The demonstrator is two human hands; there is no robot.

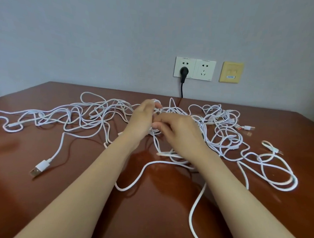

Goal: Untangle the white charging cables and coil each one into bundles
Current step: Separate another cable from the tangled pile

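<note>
From the head camera, both bare arms reach forward over a glossy reddish-brown surface (39, 194) and meet at the middle of a wide tangle of white charging cables (91, 115), which sprawls from the left edge to the right side of the surface. The left hand (143, 116) stands on edge, its grip curled closed around a small bunch of loops (156, 131) that shows above its fingertips and again just below the hand. The right hand (177, 127) sits just beside it, palm down, fingers bent inward; its grip pinches at the same bunch, though exactly which strand it has is hidden by the knuckles. A USB plug (38, 169) lies loose at the near left, well apart from the hands. More connectors (246, 127) lie at the far right. One strand (195, 211) trails toward the near edge. On the wall behind, a black plug (183, 71) sits in a white socket (204, 70).
</note>
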